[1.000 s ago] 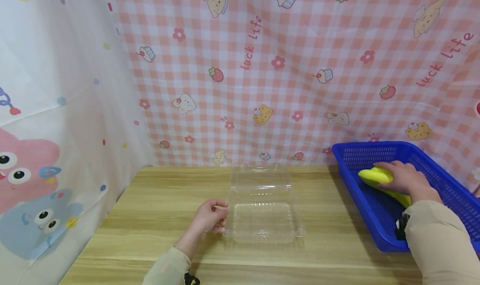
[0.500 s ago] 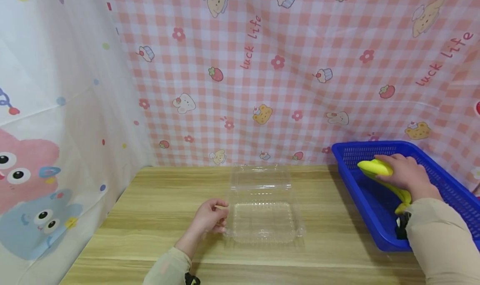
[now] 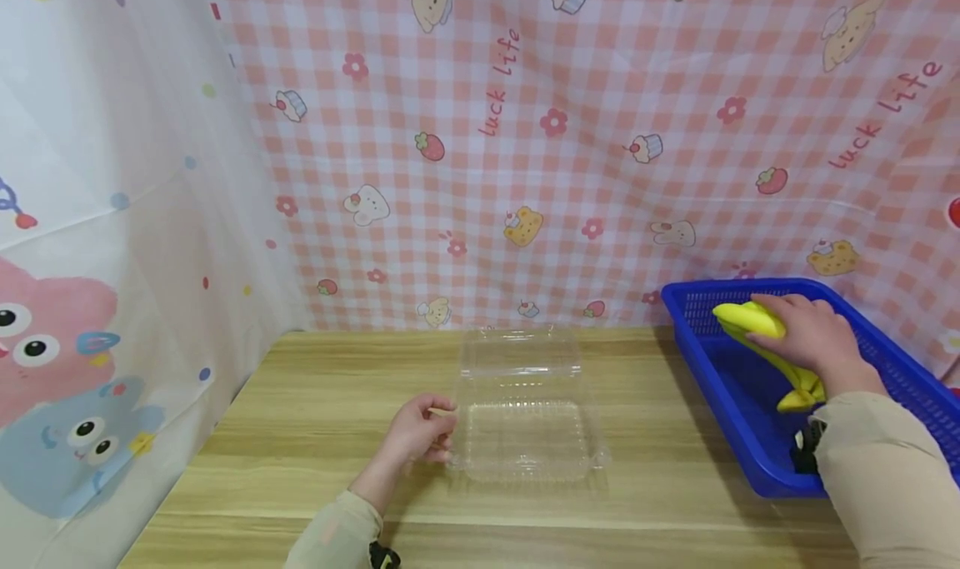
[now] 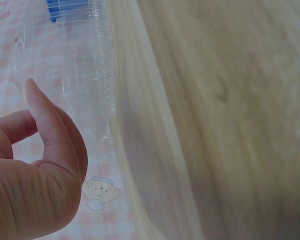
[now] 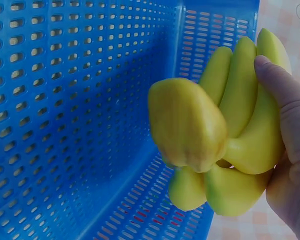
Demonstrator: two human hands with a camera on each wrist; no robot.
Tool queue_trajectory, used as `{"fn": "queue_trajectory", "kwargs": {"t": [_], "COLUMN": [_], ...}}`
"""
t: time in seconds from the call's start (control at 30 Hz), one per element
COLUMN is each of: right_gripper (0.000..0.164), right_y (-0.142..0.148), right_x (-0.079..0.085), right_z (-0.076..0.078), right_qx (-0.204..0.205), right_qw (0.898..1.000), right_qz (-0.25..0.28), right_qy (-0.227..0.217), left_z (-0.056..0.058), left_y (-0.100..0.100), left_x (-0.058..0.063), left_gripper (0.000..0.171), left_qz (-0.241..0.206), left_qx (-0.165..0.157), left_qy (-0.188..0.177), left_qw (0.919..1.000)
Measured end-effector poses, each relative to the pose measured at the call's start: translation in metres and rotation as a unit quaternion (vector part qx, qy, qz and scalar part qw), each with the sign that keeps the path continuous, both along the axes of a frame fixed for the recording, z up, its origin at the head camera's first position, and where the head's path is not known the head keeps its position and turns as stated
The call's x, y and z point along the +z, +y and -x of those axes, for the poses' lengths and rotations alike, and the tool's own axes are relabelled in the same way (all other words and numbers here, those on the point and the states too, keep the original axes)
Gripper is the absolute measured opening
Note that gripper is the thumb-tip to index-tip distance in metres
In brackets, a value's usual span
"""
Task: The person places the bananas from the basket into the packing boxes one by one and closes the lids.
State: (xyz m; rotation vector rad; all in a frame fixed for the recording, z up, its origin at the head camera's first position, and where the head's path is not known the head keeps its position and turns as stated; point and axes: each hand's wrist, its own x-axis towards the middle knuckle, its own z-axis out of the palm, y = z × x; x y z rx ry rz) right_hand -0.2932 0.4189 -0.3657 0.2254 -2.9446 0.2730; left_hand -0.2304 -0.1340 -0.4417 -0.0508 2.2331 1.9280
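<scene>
A bunch of yellow bananas [image 3: 765, 336] is held in my right hand [image 3: 813, 340], inside the blue basket. In the right wrist view the thumb [image 5: 282, 90] lies over one banana, and the thick joined stem end [image 5: 187, 125] faces the camera; the other fingers are mostly hidden. At the middle of the table, a clear plastic clamshell container [image 3: 525, 444] stands with its lid [image 3: 521, 352] folded back. My left hand [image 3: 422, 429] holds the container's left edge with curled fingers. In the left wrist view the container [image 4: 85, 65] lies just beyond the fingertips.
The blue perforated basket [image 3: 720, 423] stands at the table's right side, its high rim around the right hand. Behind the wooden table [image 3: 300, 436] hangs a pink checked cloth [image 3: 480, 177]. A white printed cloth [image 3: 150, 261] hangs at the left.
The right hand has raised the bananas a little, and more of their stem end shows below the hand. The left hand and the container have stayed in place.
</scene>
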Motion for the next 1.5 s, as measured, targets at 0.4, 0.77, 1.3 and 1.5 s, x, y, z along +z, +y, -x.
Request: {"fn": "queue_trajectory", "kwargs": {"t": [0.4,0.77,1.3,1.5], "right_gripper": [0.074,0.071,0.067,0.065], "right_y": [-0.002,0.002,-0.025,-0.036], "right_x": [0.013,0.023,0.045,0.052], "right_z": [-0.002,-0.004,-0.008,-0.011], "right_qx": [0.0,0.009,0.037,0.057], "right_qw": [1.0,0.998,0.994,0.991], "right_qz": [-0.004,0.027,0.019,0.015], "right_qy": [0.026,0.059,0.105,0.124], "left_z": [0.002,0.003,0.002,0.0], "left_y": [0.0,-0.001,0.0,0.001], "left_x": [0.003,0.003,0.003,0.003], "left_gripper": [0.027,0.028,0.025,0.026], "left_qz": [-0.004,-0.003,-0.001,-0.004], "left_qx": [0.0,-0.005,0.005,-0.001], "left_qy": [-0.005,-0.006,-0.006,-0.007], "left_qw": [1.0,1.0,1.0,1.0]}}
